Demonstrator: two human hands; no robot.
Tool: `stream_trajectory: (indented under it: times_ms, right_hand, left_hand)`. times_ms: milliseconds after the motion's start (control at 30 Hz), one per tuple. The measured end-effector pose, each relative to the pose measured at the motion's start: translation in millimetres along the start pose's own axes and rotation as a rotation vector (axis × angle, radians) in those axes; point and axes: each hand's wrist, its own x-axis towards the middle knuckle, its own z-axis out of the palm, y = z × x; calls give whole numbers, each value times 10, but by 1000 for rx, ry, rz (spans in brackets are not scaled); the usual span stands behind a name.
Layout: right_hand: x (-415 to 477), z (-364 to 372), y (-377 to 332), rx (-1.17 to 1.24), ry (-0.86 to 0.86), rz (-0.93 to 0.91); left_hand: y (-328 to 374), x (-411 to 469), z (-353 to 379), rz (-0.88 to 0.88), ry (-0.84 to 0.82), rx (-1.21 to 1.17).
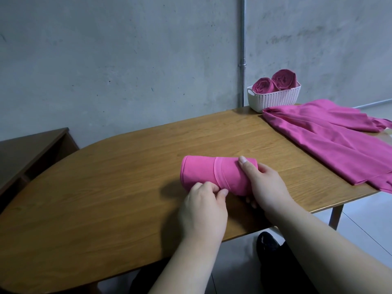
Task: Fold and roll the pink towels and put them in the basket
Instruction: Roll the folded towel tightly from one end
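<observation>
**Third roll nearly done, basket next**

Head view: A rolled towel (212,175) lies on its side in the middle of the wooden worktop (106,187), close to the near edge. The right hand (265,187) clasps the roll's right end, with the thumb laid over the top and the fingers tucked round beneath. The left hand (203,209) pinches the cloth at the roll's near lower edge between thumb and forefinger, apparently at the loose end of the wrap. A hem band runs round the middle of the roll.

The step in hand looks like the close of the rolling: the towel is fully wound and the free edge is being tidied or tucked. The next move calls for keeping the roll tight while lifting it and carrying it to the far right. A loosened grip would likely let it unwind.

The white basket (275,100) stands at the far right corner of the worktop, against the wall. Two rolls (262,85) stand on end in it, side by side, taking up most of the visible opening. A third would probably need pressing in beside them.

The loose towels (331,141) lie spread flat just in front of the basket, reaching the right edge and not yet folded.
</observation>
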Motion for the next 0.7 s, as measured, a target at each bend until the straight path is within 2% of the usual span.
stream_trajectory:
  times_ms: [233, 500, 567, 700]
  right_hand:
    - [12, -32, -45, 84, 19, 107]
    - [80, -44, -72, 147, -19, 220]
    - [77, -39, -77, 135, -22, 220]
    - [86, -50, -85, 113, -18, 256]
  left_hand:
    - [23, 34, 124, 37, 117, -191]
    - [-163, 177, -93, 133, 127, -80]
    - [-186, 166, -104, 207, 145, -5]
    - [-230, 117, -77, 429, 281, 160]
